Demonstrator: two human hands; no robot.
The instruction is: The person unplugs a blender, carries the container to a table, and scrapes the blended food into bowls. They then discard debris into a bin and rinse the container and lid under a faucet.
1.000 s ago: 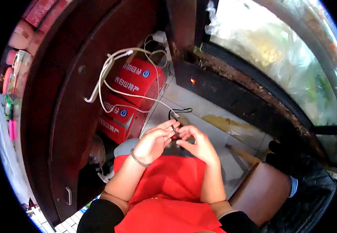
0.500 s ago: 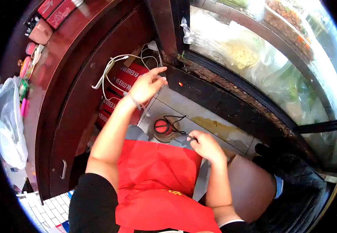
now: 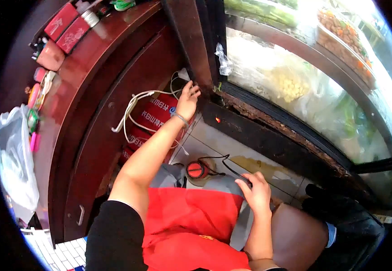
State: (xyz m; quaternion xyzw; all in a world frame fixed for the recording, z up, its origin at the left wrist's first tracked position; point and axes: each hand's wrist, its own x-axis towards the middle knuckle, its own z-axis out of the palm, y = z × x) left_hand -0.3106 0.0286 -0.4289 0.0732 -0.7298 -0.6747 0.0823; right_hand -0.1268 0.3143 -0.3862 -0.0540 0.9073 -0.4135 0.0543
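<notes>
My left hand (image 3: 188,101) reaches forward over the red boxes, fingers apart and holding nothing. Its fingertips are right at the foot of the dark post (image 3: 184,45). In my right hand (image 3: 256,192), close to the right edge of my red apron (image 3: 191,212), a black cable (image 3: 233,170) is gripped between thumb and fingers. The cable loops forward across the floor toward a round red-topped object (image 3: 196,170) with a black band across its top, standing just beyond my knees.
White cables (image 3: 130,106) hang over stacked red boxes (image 3: 155,113) at the left. A dark red wooden counter (image 3: 110,63) curves along that side. Ahead right is a glass-fronted case (image 3: 291,67) with bagged food. A brown round-topped seat (image 3: 297,235) stands at the right.
My left hand has moved right, up to the post. My right hand still holds the cable, and sits lower and further right in view. The whole view has shifted.
</notes>
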